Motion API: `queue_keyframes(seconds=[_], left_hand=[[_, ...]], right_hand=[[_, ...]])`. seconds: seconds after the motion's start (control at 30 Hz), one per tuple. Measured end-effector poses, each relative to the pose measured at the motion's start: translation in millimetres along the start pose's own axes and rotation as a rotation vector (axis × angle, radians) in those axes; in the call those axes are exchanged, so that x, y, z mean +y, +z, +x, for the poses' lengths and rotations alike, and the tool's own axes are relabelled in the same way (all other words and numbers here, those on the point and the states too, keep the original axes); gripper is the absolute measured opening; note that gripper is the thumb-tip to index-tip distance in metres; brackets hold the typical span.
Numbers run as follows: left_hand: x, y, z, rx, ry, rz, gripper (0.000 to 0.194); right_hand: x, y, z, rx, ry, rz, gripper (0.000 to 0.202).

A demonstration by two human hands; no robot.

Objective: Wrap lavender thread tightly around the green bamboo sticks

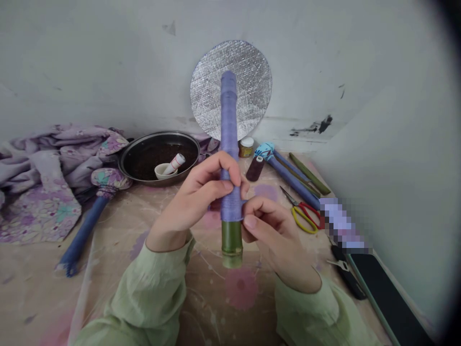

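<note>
Sleeves (147, 293) showed nearest. I found left hand (196, 197) closed around wrapped stick (229, 120), right hand (277, 235) curled alongside, hold unclear; winding seemed underway, calling for steady tension.

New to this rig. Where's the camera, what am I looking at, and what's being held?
There's no robot: these are a person's bare hands, seen by one head-worn camera looking forward and down. The left hand grips a green stick covered mostly in purple wrap. The right hand has its fingertips at the wrap's lower edge; what they pinch, if anything, is unclear. A silver disc shows behind the stick's top.

On the table, picture left: cloth and a pan with a cup in it. Right: spool, scissors and phone.
</note>
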State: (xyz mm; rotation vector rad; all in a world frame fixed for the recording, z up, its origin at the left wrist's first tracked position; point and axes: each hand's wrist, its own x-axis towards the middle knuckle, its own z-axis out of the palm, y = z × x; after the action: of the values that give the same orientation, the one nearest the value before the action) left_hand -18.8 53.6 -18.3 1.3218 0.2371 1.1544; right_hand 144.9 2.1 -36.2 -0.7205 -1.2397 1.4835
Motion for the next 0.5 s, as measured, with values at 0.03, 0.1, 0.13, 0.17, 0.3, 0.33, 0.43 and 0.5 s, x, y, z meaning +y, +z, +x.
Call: queue_keyframes(seconds=[0.03, 0.1, 0.13, 0.17, 0.3, 0.33, 0.43, 0.5], left_hand=[[-1.0, -0.8, 0.0, -0.001, -0.003, -0.012, 0.007], [-2.6, -1.3, 0.2, 0.004, 0.002, -0.024, 0.007], [-3.2, -1.1, 0.4, 0.005, 0.010, -0.029, 0.007], [-3.7, -0.8, 0.8, 0.003, 0.017, -0.030, 0.006], [-4.9, 0.5, 3.0, 0.012, 0.024, -0.004, 0.004], [-5.0, 0.7, 3.4, 0.010, 0.021, 0.002, 0.005], [-4.1, 1.9, 2.9, -0.019, 0.024, -0.006, 0.006], [-2.2, 4.0, 1.4, -0.023, 0.034, -0.017, 0.003]], right_hand=[[-0.3, 0.4, 0.1, -0.005, 0.003, 0.000, 0.024], [-1.1, 1.0, 0.6, -0.010, 0.010, 0.016, 0.024], [-1.7, 1.3, 0.9, -0.010, 0.017, 0.027, 0.024], [-2.2, 1.6, 1.3, -0.010, 0.026, 0.037, 0.025], [-2.8, 1.7, 3.3, -0.028, 0.039, 0.065, 0.030], [-2.4, 1.5, 3.9, -0.040, 0.042, 0.077, 0.031], [-1.1, 0.8, 5.2, -0.074, 0.076, 0.120, 0.032], [-0.9, 0.5, 5.9, -0.098, 0.113, 0.147, 0.032]])
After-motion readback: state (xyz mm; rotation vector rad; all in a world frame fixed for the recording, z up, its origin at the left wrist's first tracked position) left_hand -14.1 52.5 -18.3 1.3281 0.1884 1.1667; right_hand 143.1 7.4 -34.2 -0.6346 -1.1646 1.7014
